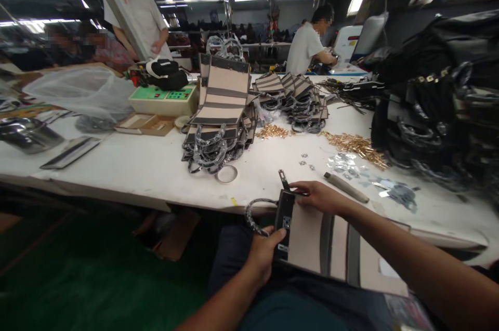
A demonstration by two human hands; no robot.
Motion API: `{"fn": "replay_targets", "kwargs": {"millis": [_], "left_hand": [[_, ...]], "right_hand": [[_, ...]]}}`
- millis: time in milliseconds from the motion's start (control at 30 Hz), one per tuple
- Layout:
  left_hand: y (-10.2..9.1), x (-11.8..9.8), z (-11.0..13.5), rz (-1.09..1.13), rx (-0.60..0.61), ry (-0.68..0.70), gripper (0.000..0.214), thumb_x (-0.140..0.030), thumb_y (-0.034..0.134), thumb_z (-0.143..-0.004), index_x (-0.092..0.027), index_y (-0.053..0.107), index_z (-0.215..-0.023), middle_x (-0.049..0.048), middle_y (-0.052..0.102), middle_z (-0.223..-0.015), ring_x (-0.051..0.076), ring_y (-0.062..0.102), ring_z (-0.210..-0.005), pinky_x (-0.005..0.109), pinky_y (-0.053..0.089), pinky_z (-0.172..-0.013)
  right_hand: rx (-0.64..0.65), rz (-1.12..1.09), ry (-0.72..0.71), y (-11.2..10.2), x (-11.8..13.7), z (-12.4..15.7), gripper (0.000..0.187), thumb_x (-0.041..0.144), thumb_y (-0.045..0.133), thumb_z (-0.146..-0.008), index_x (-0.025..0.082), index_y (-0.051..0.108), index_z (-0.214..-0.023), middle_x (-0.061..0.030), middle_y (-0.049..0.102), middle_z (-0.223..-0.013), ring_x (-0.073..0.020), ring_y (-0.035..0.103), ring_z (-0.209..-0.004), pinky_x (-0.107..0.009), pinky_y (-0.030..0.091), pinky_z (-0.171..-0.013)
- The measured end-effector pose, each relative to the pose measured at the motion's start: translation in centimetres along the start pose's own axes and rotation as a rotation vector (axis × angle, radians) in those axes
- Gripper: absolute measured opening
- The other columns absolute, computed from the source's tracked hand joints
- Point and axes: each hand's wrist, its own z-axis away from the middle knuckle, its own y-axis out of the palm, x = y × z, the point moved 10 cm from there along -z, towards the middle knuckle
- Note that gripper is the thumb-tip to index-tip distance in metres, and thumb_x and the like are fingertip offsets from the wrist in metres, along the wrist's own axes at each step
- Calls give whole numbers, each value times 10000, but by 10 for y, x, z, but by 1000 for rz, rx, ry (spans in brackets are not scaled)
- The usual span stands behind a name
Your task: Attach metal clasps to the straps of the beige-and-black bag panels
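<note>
We've got the panel [306,237] above our lap at the desk's [132,164] front edge, black strip [287,206] end to the left; can't tell if it touches the desk

Left hand [262,254] grips that end, thumb on the strip's face beside the metal plate [286,222], fingers hidden behind; good anchor, but we should press on the strip and not the plate, so it isn't knocked askew

Right hand [317,197] is at the top corner, fingertips by the tab [283,179]; can't tell whether it pinches or just steadies

To work it well: brace with the left, move the tab with fingertips only, keep it square to the edge, don't crease the beige face

Watch the handle [253,211]: it loops out beside the left hand, so don't let it snag

Tool [346,187] lies on the desk beyond the right forearm, loose silver plates [346,163] just past it
</note>
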Motion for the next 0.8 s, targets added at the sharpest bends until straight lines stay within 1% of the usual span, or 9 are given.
{"fn": "replay_targets", "kwargs": {"millis": [133, 200, 333, 400, 467, 533, 633, 733, 800], "left_hand": [[9, 6, -13, 51, -43, -39, 487, -464, 933, -576, -96, 764, -846, 108, 771, -727, 206, 686, -593, 311, 539, -596], [12, 7, -16, 67, -56, -48, 478, -462, 931, -572, -98, 765, -834, 107, 774, -722, 205, 688, -589, 307, 540, -592], [14, 5, -20, 97, -86, -63, 464, -423, 945, -570, -85, 788, -844, 121, 793, -764, 210, 713, -623, 296, 550, -610], [16, 4, -21, 117, -99, -76, 439, -393, 950, -569, -84, 795, -839, 125, 801, -786, 213, 724, -643, 294, 556, -622], [18, 3, -22, 137, -104, -91, 415, -373, 949, -565, -86, 797, -822, 123, 802, -788, 212, 726, -646, 295, 559, -627], [20, 3, -22, 151, -112, -98, 395, -366, 946, -558, -88, 795, -793, 119, 797, -766, 208, 719, -630, 294, 556, -617], [21, 3, -22, 157, -119, -97, 378, -365, 939, -556, -91, 791, -770, 119, 789, -738, 209, 713, -619, 299, 554, -616], [21, 2, -22, 157, -131, -91, 350, -356, 929, -567, -100, 786, -758, 108, 781, -712, 201, 698, -598, 302, 551, -617], [20, 2, -22, 160, -140, -89, 336, -347, 927, -569, -104, 781, -748, 99, 775, -697, 193, 687, -585, 299, 544, -611]], "right_hand": [[-44, 113, 31, -4, -14, -16, 595, 207, 633, -780, 211, 663, -1374, -73, 759, -1271, -287, 695, -1199, -400, 534, -1041], [-146, 216, -10, -15, -10, -9, 527, 267, 629, -838, 209, 670, -1360, -84, 767, -1239, -293, 701, -1165, -427, 531, -1041], [-522, 585, -131, -65, 6, 31, 403, 432, 587, -956, 237, 710, -1287, -100, 737, -1276, -334, 645, -1210, -516, 480, -1073], [-665, 792, -50, -93, -5, 49, 451, 505, 566, -976, 231, 691, -1313, -121, 702, -1337, -386, 600, -1262, -574, 458, -1059], [-701, 927, 111, -116, -31, 56, 552, 577, 561, -968, 210, 646, -1372, -151, 674, -1372, -424, 597, -1250, -587, 476, -1001], [-638, 940, 236, -126, -63, 54, 590, 601, 548, -965, 207, 618, -1399, -151, 685, -1339, -405, 639, -1177, -530, 522, -914], [-562, 896, 218, -126, -82, 44, 500, 507, 478, -997, 221, 627, -1379, -128, 709, -1232, -357, 660, -1114, -456, 538, -838], [-691, 791, 79, -132, -54, 51, 514, 461, 486, -976, 203, 614, -1402, -148, 689, -1182, -346, 660, -1048, -458, 528, -828], [-857, 541, -37, -140, -22, 69, 513, 415, 552, -926, 225, 606, -1399, -128, 692, -1124, -316, 667, -987, -444, 528, -817]]}}
